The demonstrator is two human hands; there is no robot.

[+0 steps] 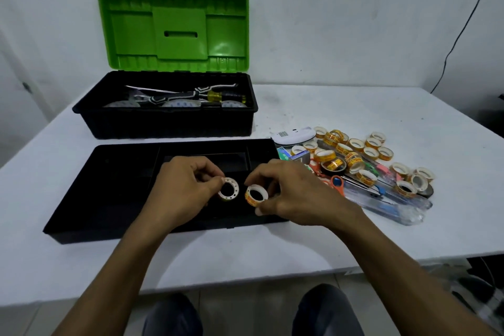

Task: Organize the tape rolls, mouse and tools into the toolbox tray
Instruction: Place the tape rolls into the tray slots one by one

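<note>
I am logging the limits first: the tray (81,199) interior is reading as near-solid black, so its dividers are barely showing and I am unable to tell whether either held roll is touching its floor. The toolbox (169,125) behind it is hiding most of its contents below the rim, with only a yellow-handled screwdriver (218,95) and some pale discs peeking out. The pile of tape rolls (362,155) on the table (354,106) is covering the tools beneath it, orange scissors (337,183) handles poking out. The white mouse (294,136) is lying just beside the tray's far right corner, and its sticker is too small to read; the orange printing on the rolls is likewise blurring out. The left hand (188,185) is pinching a white tape roll (228,190) between thumb and fingertips, and the right hand (289,194) is curling its fingers round an orange-printed tape roll (256,194). The two rolls are sitting side by side, slightly apart, over the tray's middle section
</note>
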